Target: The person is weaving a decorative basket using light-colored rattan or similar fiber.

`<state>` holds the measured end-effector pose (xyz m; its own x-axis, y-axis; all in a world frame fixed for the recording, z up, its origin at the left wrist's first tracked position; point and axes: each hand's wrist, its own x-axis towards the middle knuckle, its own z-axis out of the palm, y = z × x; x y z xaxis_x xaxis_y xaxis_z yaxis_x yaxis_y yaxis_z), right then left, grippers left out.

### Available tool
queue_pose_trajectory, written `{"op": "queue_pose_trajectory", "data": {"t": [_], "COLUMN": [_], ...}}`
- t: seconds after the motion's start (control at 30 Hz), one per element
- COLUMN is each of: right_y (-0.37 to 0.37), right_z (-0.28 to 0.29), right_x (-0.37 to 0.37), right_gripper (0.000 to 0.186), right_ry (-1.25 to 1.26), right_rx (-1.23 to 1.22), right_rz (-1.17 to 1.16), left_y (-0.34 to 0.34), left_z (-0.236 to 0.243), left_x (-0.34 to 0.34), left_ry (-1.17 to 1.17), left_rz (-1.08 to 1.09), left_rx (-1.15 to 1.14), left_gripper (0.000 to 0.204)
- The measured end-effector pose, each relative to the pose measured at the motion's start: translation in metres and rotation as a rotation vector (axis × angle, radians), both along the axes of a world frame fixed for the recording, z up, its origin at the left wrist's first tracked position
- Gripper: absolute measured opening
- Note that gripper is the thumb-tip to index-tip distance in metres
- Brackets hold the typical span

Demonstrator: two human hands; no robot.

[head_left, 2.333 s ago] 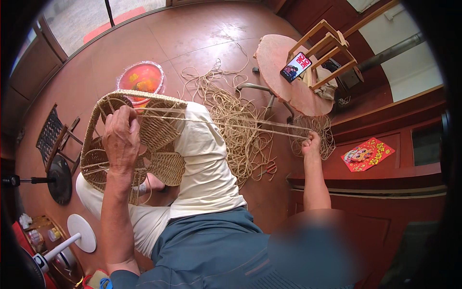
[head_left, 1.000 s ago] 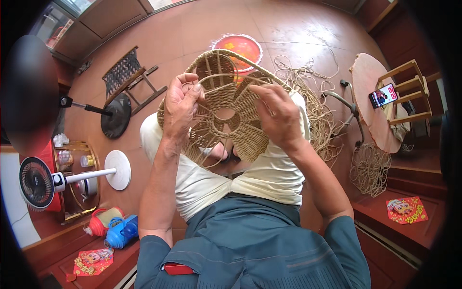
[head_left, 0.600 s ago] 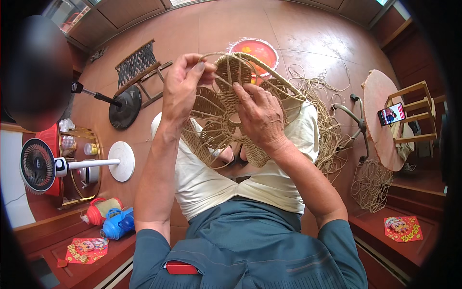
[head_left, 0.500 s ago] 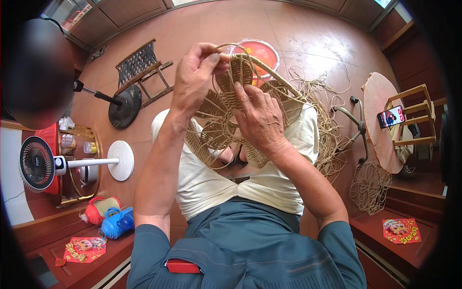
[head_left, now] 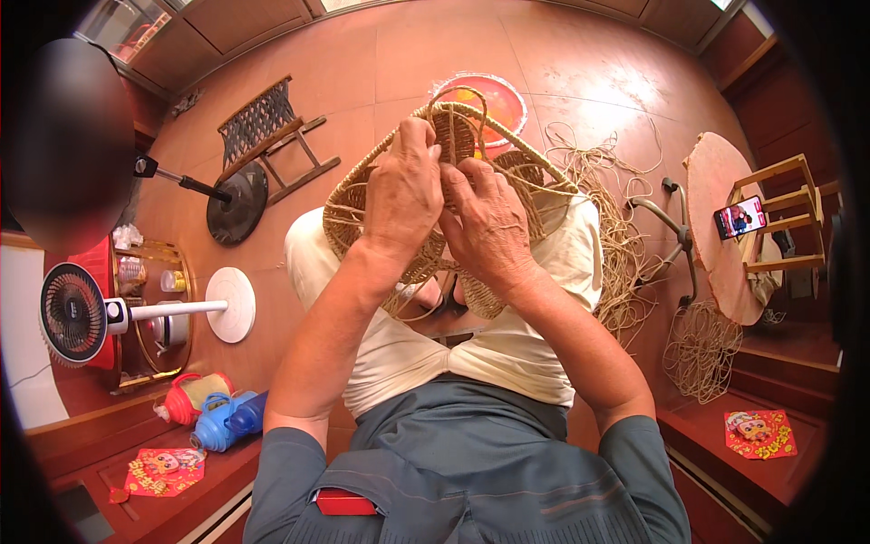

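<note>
A round woven cord basket piece (head_left: 455,131), tan, with petal-shaped panels and a braided rim, rests across my lap and between my knees. Above its far petal, a loop of cord (head_left: 459,89) stands up. My left hand (head_left: 404,190) is closed over the petal's left side, fingertips pinching the cord near its edge. Close beside it, my right hand (head_left: 494,222) grips the same petal from the right, its thumb and fingers bent onto the weave. Both hands cover the middle of the piece, and the exact strand under the fingertips is hidden.
Loose cord (head_left: 609,218) lies heaped on the floor by my right knee. Beyond the basket sits a red basin (head_left: 494,100). A folding chair (head_left: 258,118) and white fan (head_left: 77,313) stand left; a round table (head_left: 711,227) with a phone (head_left: 740,218) stands right.
My left hand has come down and right, from the cord loop's tip to the petal beside my right hand. The loop now stands free. My right hand has barely moved.
</note>
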<state>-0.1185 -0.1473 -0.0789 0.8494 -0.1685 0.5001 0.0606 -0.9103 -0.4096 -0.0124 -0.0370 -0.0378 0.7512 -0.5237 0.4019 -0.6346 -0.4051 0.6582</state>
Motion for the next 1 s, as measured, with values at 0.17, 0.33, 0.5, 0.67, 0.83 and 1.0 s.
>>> {"op": "queue_pose_trajectory", "data": {"t": [0.17,0.33,0.5,0.67,0.83,1.0], "right_y": [0.002,0.0,0.005,0.004,0.009,0.01], "right_z": [0.003,0.0,0.002,-0.001,-0.001,0.008], "right_x": [-0.001,0.0,0.004,0.027,0.037,0.044], "right_gripper": [0.054,0.051,0.046,0.019,0.009,0.008], "right_ry": [0.026,-0.046,-0.16,-0.211,-0.139,-0.038], "right_rx": [0.102,0.054,0.143,0.076,0.045,0.035], "right_rz": [-0.019,-0.027,-0.019,0.031,0.011,-0.04], "left_y": [-0.001,0.011,0.051,0.13,0.261,0.474], "left_z": [-0.009,-0.01,-0.001,-0.012,-0.028,-0.063], "left_x": [0.009,0.001,0.005,0.036,0.094,0.169], "left_ry": [0.118,0.074,1.009,0.96,0.821,0.765], "left_rz": [0.018,0.067,-0.124,0.103,0.439,0.597], "left_rx": [-0.059,-0.169,-0.776,-0.779,-0.76,-0.759], "left_gripper": [0.024,0.028,0.021,0.025,0.025,0.012]}}
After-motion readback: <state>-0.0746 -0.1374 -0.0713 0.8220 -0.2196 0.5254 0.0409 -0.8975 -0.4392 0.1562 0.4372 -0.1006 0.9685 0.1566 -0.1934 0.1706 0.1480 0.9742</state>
